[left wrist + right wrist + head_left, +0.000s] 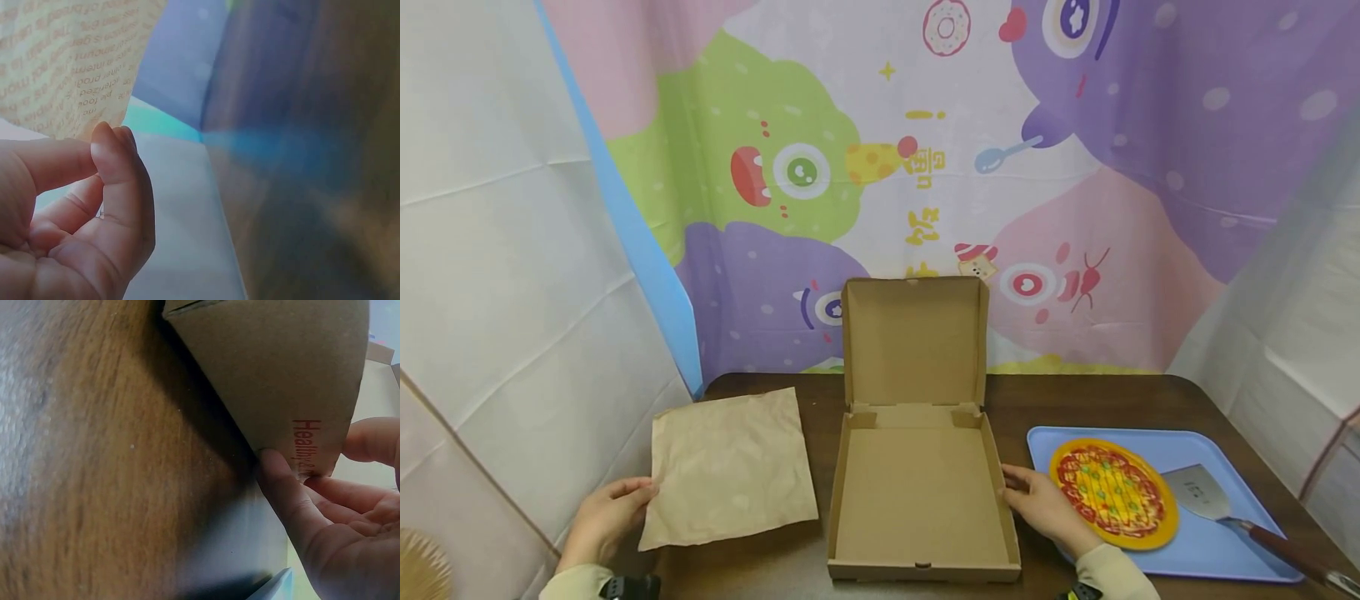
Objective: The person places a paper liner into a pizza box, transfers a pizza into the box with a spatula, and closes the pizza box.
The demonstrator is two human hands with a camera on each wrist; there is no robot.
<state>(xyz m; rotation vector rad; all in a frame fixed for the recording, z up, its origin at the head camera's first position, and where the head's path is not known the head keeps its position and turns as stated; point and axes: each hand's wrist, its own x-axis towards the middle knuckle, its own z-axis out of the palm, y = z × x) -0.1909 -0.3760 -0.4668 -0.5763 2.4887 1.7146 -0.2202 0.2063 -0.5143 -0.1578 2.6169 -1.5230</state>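
My left hand (612, 518) pinches the left edge of a brown paper sheet (730, 471) between thumb and fingers. The left wrist view shows lines of print on the side of the paper (69, 56) facing that camera. An open cardboard pizza box (925, 500) stands in the middle of the table, its lid raised at the back and its inside bare. My right hand (1045, 504) holds the box's right wall. Seen from the right wrist, fingers lie on both sides of that wall (281, 381), beside red lettering.
Right of the box, a blue tray (1217, 554) carries a pizza (1116, 492) on an orange base and a pizza server (1202, 492) whose brown handle passes the tray's rim. A patterned curtain (925, 200) hangs behind the dark wooden table (1000, 400).
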